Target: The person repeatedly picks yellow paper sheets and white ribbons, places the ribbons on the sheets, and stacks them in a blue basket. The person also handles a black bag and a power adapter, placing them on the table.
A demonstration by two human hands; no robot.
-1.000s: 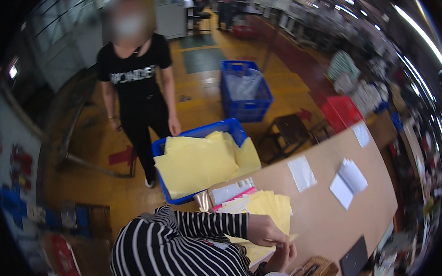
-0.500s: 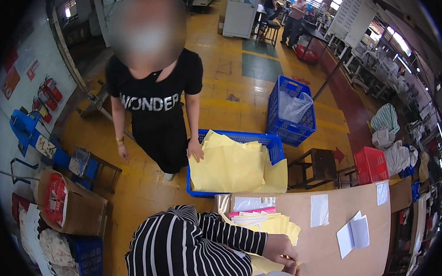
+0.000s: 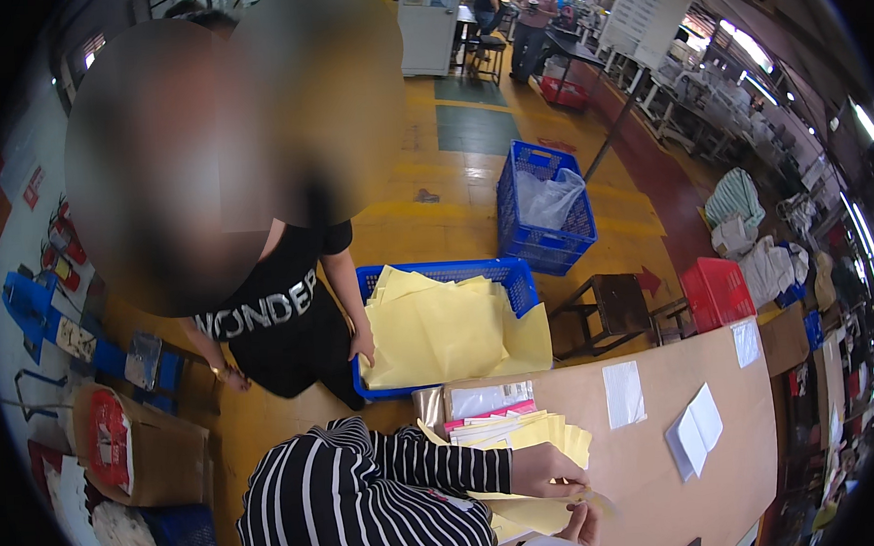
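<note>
My left hand (image 3: 549, 471), in a black-and-white striped sleeve, reaches across from the left over the table. Its fingertips pinch the edge of a yellow paper sheet (image 3: 534, 512). Just below, my right hand (image 3: 584, 524) shows only in part, its fingers closed at the same edge of the sheet. A pale, blurred strip sticks out to the right of the fingertips; I cannot make out what it is. Beyond my left hand lies a fanned stack of yellow papers (image 3: 559, 437), with white and pink sheets among them at its far left side.
The brown tabletop (image 3: 656, 489) bears taped clear sheets and a folded white paper (image 3: 695, 431). Past it stands a blue crate (image 3: 437, 271) holding large yellow sheets. A person in a black T-shirt (image 3: 276, 321) touches that crate. Farther off are another blue crate (image 3: 549, 245) and a stool (image 3: 612, 308).
My hands have moved slightly apart, and more of the right one shows. The whole view has shifted. The person in black appears nearer and farther left, one hand still at the crate.
</note>
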